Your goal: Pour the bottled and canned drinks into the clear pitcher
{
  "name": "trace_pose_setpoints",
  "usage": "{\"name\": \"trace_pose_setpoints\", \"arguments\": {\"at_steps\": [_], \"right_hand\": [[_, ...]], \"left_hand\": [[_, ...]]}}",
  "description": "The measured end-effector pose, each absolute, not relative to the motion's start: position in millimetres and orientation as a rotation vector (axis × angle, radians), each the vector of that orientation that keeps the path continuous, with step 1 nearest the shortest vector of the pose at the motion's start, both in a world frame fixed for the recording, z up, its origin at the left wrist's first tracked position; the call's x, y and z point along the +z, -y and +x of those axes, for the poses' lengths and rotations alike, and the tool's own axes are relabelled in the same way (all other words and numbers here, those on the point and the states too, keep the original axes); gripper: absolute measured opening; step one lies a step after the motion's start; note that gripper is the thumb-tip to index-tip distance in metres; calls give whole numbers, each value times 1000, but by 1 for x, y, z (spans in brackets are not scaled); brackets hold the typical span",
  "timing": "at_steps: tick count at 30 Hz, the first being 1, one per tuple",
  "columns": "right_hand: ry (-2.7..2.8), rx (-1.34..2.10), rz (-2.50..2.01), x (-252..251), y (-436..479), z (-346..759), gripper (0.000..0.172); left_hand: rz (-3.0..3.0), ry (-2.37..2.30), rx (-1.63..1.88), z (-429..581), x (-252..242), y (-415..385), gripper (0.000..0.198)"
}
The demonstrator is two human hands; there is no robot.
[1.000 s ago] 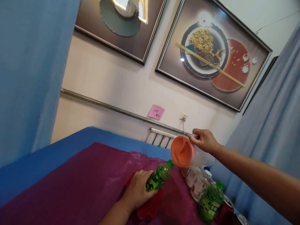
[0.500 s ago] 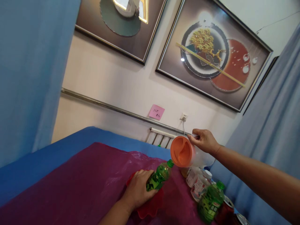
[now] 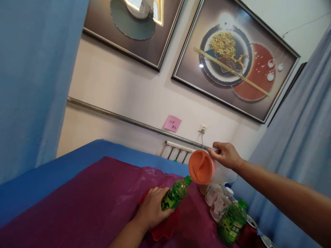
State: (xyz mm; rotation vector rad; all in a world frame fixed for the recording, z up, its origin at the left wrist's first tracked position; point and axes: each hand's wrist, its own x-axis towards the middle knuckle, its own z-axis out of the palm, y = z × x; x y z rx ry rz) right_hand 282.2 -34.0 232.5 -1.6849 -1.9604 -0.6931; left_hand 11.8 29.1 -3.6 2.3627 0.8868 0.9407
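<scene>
Over the purple sheet [image 3: 85, 203], I find my left hand [image 3: 153, 209] at the red dish [image 3: 165, 231], wrapped around a green bottle [image 3: 179, 190], while, farther right, my right hand [image 3: 225, 155] grips an orange-topped pitcher [image 3: 201, 167] by its handle, near a red can [image 3: 247, 232].

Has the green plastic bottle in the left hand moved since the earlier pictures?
No, the green plastic bottle in the left hand shows no visible shift: its top lies below and left of the white wall socket, as before.
</scene>
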Motion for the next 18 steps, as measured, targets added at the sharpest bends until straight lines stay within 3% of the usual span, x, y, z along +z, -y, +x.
{"name": "trace_pose_setpoints", "arguments": {"at_steps": [18], "right_hand": [[1979,-712,-1683,234,34,282,43]], "left_hand": [[2378,-882,925,12,-5,-29,54]]}}
